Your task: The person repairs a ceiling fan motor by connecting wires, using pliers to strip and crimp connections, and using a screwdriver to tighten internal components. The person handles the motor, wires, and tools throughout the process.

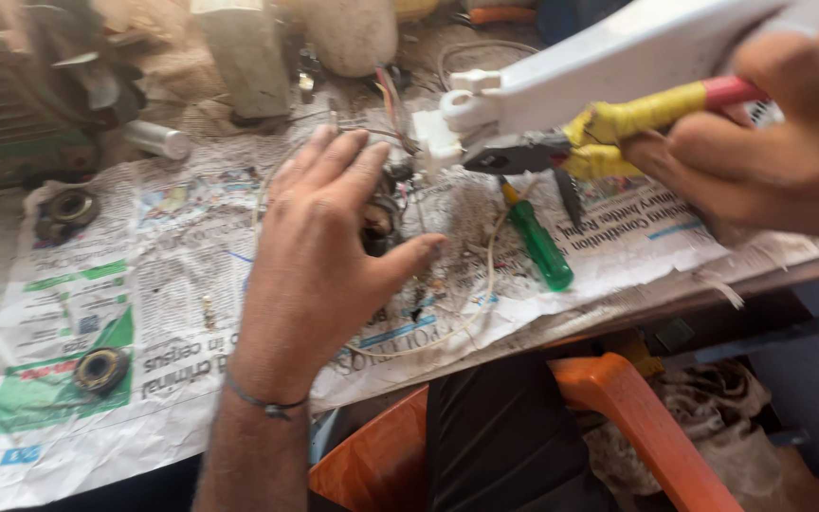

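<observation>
On the newspaper-covered bench point(97, 284), no real containers in play. Closest thing is the small silver cylinder point(156, 140) lying on its side at upper left; can't tell what's in it. The sheets themselves carry loose parts: a dark ring-shaped part point(101, 370) lower left, another round part point(66, 209) further up the left edge, a green-handled screwdriver point(537, 246), a thin white wire point(457, 322) looping toward the near edge.

Your right hand point(779, 142) is closed around the pliers point(599, 137), yellow-and-red grips in your fist. Pliers' long axis runs nearly level, slightly down to the left; the dark nose points left and sits just under the end of the white plastic part point(609, 66). Jaws look shut or nearly so, blur makes it hard to confirm. That white part slants from upper right down to the left, its clip end just beside the wire bundle point(392, 100).

Your left hand point(319, 251) is open, fingers spread and pointing up-right, thumb out to the right. It's gripping nothing; fingertips are at the dark motor piece point(381, 218), contact unclear.

Screwdriver lies diagonal, tip up-left toward the pliers nose, handle down-right.
</observation>
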